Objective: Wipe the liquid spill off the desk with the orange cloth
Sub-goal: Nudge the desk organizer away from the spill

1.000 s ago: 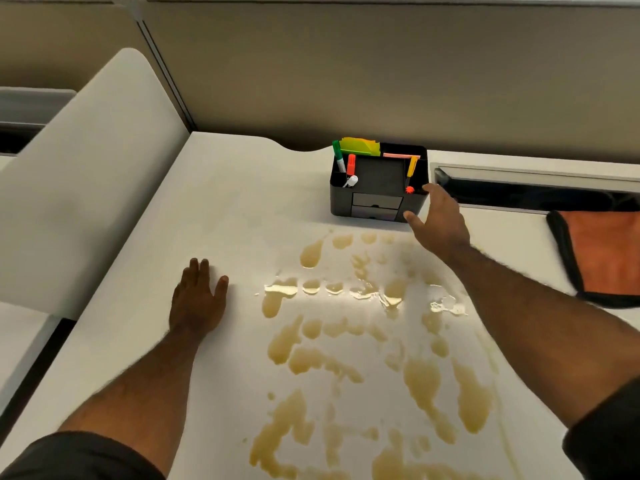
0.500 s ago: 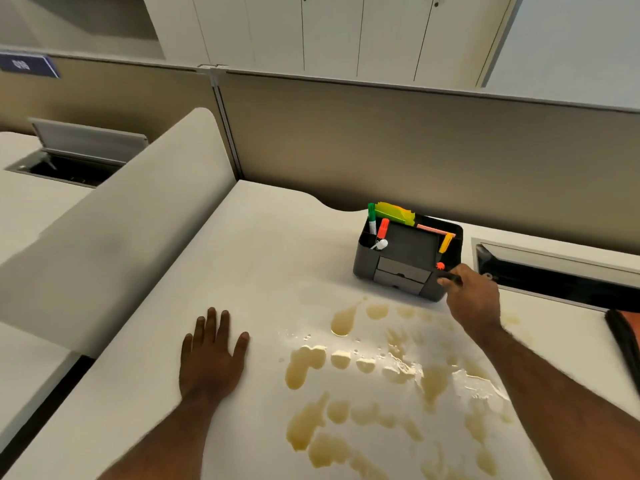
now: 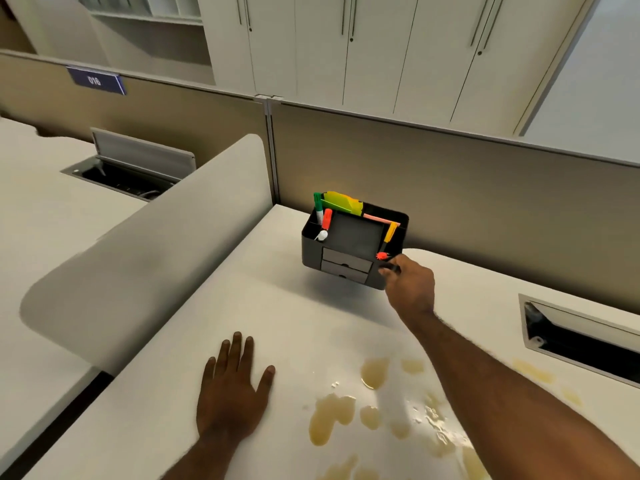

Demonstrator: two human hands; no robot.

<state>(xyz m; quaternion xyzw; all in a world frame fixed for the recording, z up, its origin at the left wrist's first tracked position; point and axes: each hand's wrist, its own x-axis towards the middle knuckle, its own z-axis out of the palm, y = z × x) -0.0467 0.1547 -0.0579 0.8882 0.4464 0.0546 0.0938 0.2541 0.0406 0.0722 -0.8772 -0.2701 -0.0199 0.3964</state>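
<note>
Right hand grips lifted organizer; left hand flat, spill just right.

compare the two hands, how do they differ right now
The left hand lies flat on the desk, fingers spread; the right hand is curled, gripping the organizer. The left holds nothing; the right holds the organizer tilted, apparently lifted. Both are bare and clear of the spill.

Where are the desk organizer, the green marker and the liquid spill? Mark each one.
desk organizer (image 3: 348, 268): head view, drawer front.
green marker (image 3: 318, 202): head view, cap end.
liquid spill (image 3: 329, 417): head view, largest puddle.
</note>
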